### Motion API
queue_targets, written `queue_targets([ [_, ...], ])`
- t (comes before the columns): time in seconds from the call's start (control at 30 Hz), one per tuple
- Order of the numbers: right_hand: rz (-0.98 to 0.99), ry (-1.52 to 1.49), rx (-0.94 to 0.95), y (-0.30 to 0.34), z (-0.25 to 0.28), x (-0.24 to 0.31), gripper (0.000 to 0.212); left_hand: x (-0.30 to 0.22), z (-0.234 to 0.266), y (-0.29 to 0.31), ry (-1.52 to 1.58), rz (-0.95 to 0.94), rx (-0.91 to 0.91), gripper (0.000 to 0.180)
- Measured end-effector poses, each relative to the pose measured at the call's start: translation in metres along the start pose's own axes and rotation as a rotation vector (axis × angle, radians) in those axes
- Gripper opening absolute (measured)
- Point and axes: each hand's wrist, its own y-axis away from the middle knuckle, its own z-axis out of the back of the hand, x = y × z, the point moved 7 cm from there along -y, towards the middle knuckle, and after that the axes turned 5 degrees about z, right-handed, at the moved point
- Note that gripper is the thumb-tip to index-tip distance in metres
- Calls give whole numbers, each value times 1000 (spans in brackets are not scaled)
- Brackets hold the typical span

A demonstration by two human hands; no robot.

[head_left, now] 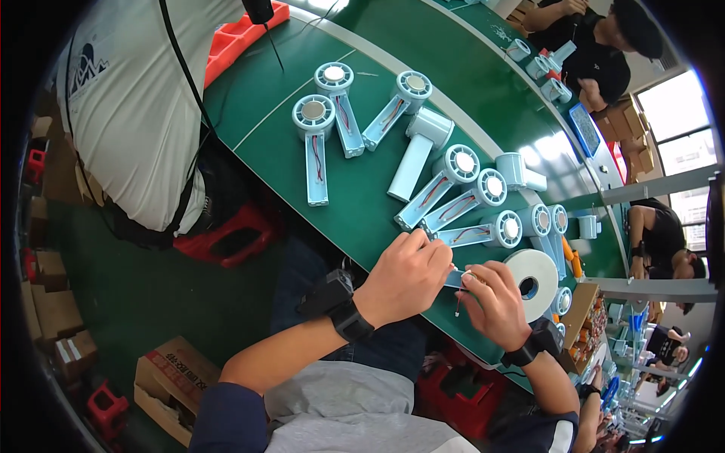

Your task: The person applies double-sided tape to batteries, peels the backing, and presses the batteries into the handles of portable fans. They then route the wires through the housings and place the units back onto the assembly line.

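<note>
My left hand is closed in a pinch at the table's near edge; its fingertips hide what they hold. Close beside it, my right hand pinches a small wired part with a bluish flat face, too small to name surely. A thin wire with a white plug dangles below it. Just beyond my hands lies a light-blue handheld fan body, its handle open and wires showing. Several more such bodies, like this one, lie across the green table, most with open handles; one shows its closed side.
A white tape roll lies right of my right hand, near a cardboard tray of small parts. A black power screwdriver hangs at the top, near a red-orange bin. A person in white stands left; others work opposite.
</note>
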Motion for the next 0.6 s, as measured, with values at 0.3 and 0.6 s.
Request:
queue_targets([
  [0.3, -359, 116, -410, 32, 12, -8, 34, -1, 1, 1, -25, 49, 7, 6],
  [0.6, -243, -55, -564, 51, 8, -4, 31, -4, -2, -1, -23, 12, 22, 6],
])
